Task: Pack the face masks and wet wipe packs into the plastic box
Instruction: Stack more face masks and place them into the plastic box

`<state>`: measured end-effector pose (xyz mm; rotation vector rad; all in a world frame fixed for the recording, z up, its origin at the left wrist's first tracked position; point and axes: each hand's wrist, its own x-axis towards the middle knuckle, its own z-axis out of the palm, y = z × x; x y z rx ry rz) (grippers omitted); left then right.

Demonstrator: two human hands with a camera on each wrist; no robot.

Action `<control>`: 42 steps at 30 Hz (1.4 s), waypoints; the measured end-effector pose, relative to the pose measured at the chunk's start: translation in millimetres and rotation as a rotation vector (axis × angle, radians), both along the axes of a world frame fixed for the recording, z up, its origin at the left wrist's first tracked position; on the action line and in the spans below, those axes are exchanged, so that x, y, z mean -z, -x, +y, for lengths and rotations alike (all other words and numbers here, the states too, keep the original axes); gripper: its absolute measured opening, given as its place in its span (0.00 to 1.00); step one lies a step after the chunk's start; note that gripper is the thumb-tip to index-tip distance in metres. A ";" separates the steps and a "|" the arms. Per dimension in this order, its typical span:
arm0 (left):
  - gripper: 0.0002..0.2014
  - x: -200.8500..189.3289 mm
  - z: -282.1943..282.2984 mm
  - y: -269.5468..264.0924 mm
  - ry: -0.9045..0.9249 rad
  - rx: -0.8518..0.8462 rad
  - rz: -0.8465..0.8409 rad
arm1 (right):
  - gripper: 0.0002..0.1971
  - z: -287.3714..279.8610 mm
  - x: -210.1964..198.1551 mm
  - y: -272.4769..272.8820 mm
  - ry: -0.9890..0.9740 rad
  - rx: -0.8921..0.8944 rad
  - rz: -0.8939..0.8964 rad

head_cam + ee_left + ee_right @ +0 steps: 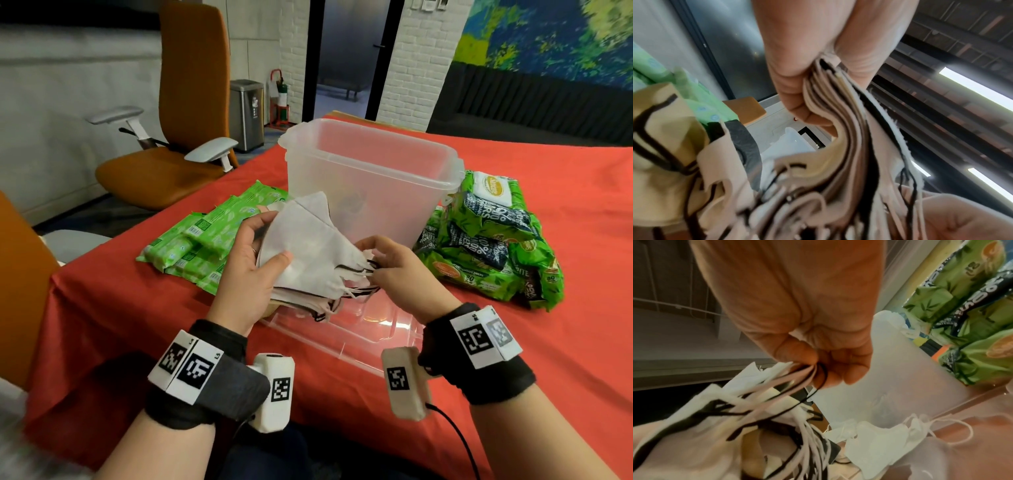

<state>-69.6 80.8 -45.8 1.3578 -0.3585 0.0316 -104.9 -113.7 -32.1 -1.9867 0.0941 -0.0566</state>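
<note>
Dark green wet wipe packs (486,240), right of the plastic box (370,178), read "100%" and "80". Face masks (308,253) are held before the box, ear loops pointing right. Left hand (250,260) grips the stack; right hand (400,270) pinches the loops.

My head camera looks forward and down over the red-clothed table (513,359) at my wrists. My left wrist camera sits very close under my left hand (818,56), tilted up toward the ceiling. My right wrist camera looks along my right hand (807,313) toward the translucent plastic box (900,378). All three share the fanned stack of pale fabric face masks (308,260).
</note>
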 end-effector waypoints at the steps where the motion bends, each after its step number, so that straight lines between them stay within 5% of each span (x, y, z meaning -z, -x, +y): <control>1: 0.24 -1.6 -0.7 0.4 -0.013 0.015 -0.008 | 0.21 -1.1 0.7 0.5 0.036 0.008 -0.007; 5: 0.25 -3.3 -1.9 -0.6 -0.079 0.052 -0.049 | 0.19 -3.1 -2.9 5.8 0.101 0.018 -0.041; 11: 0.26 -3.6 -4.5 -2.4 -0.219 0.100 -0.148 | 0.33 6.6 -11.2 14.7 -0.181 -0.054 -0.093; 14: 0.28 -8.1 -6.3 -2.5 -0.269 0.145 -0.192 | 0.30 19.4 1.7 12.7 -0.237 -0.142 -0.153; 21: 0.24 -2.6 -22.3 1.7 0.103 -0.232 0.094 | 0.31 30.6 6.4 9.3 -0.323 0.019 -0.312; 24: 0.30 2.9 -35.9 8.3 0.085 -0.190 0.164 | 0.42 35.6 6.4 7.7 -0.226 0.065 -0.284; 32: 0.27 5.2 -54.6 19.5 0.067 -0.181 0.090 | 0.44 31.4 1.2 16.8 -0.170 -0.006 -0.229; 38: 0.23 6.0 -48.7 18.5 0.093 -0.219 -0.004 | 0.53 25.1 4.0 21.1 -0.047 -0.036 -0.391; 42: 0.19 6.2 -38.9 10.6 0.141 -0.260 0.026 | 0.43 26.7 3.4 21.7 0.149 -0.111 -0.394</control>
